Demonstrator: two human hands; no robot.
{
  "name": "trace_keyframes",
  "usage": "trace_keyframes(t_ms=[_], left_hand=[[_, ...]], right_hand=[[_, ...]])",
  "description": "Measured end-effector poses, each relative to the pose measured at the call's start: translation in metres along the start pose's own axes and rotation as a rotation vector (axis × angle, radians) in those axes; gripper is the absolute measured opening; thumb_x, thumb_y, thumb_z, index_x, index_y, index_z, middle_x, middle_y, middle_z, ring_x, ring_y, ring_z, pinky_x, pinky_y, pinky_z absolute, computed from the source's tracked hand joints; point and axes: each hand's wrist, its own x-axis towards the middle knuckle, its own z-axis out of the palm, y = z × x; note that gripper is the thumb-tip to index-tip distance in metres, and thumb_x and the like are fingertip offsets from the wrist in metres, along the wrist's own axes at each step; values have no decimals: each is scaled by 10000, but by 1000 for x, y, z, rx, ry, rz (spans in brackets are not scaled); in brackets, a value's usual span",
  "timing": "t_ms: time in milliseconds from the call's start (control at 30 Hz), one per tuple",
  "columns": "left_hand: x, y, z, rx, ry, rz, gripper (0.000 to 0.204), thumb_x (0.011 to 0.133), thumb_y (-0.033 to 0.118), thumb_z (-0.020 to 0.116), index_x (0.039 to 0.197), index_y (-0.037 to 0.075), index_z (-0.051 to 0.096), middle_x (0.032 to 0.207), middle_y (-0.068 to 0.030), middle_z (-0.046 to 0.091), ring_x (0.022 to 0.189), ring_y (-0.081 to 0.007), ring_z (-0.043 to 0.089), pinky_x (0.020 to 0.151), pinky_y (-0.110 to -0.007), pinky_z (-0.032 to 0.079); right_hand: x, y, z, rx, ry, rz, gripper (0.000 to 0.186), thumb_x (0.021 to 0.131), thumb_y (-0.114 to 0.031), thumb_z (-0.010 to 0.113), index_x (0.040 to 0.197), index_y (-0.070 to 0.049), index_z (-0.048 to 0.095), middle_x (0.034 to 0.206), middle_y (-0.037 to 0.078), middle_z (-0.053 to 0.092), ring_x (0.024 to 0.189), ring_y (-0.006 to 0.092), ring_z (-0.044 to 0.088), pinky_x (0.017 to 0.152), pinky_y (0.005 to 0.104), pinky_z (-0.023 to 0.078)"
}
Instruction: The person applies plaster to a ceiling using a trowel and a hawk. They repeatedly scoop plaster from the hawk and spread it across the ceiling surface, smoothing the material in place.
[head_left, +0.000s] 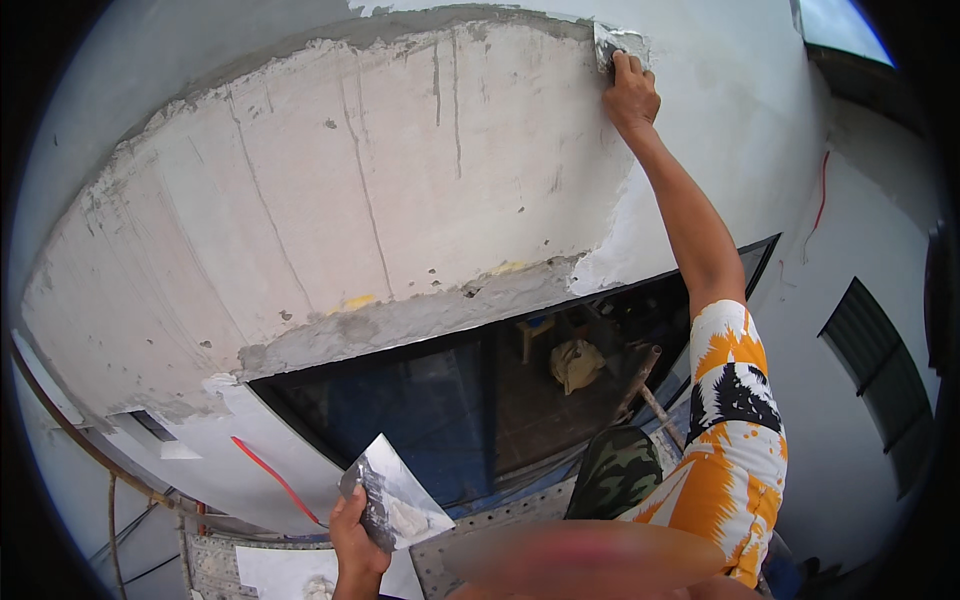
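Observation:
My right hand (632,95) is raised to the upper wall, fingers closed on a small putty knife (608,42) against the edge of a rough grey plaster band (500,22). Below that band is a pale, streaked wall patch (330,180) with smoother white coating along its right side. My left hand (355,530), low in the view, grips a square metal plate (400,485) smeared with white and grey putty.
A black-framed window (420,400) spans the wall below, with a metal scaffold pipe (640,375) crossing it. A perforated metal platform (210,560) holds a white sheet (270,568). A red conduit (265,465) sticks from the lower left wall. A louvred window (870,375) is at right.

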Motion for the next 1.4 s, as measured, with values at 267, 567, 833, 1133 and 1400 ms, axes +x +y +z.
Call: trace_keyframes(t_ms=[267, 567, 833, 1133, 1400], left_hand=[[23, -18, -2, 47, 42, -46, 218, 1005, 140, 575, 1166, -1, 618, 1032, -78, 699, 905, -213, 693, 852, -381, 563], [26, -19, -2, 74, 3, -23, 198, 1004, 127, 570, 1154, 11, 629, 1025, -75, 706, 881, -199, 695, 831, -365, 567], [20, -13, -8, 38, -34, -36, 197, 1005, 127, 564, 1152, 11, 625, 1020, -78, 702, 885, -200, 695, 833, -370, 571], [38, -14, -10, 48, -50, -63, 204, 1003, 124, 560, 1154, 7, 631, 1029, -76, 703, 874, -195, 693, 821, -353, 566], [58, -26, -12, 85, -7, -8, 200, 997, 119, 566, 1148, 13, 641, 1009, -65, 708, 864, -187, 691, 821, -347, 563]], right_hand=[[2, -24, -23, -33, 165, -196, 361, 876, -74, 548, 1222, -165, 599, 1169, 30, 663, 984, 360, 655, 735, 480, 598], [-1, -71, -21, -79, 178, -337, 321, 891, -93, 583, 1212, -93, 565, 1175, 89, 615, 988, 359, 631, 673, 463, 621], [17, 8, -34, 7, -167, 312, 479, 902, -175, 510, 1375, -199, 583, 1315, 88, 650, 1138, 337, 660, 902, 505, 541], [32, -82, -19, 108, -224, 63, 562, 884, -152, 451, 1442, -143, 511, 1354, 150, 595, 1157, 417, 621, 971, 534, 499], [3, -81, -43, -5, 34, -53, 478, 929, -131, 515, 1375, -286, 588, 1314, -26, 656, 1043, 307, 663, 813, 465, 583]])
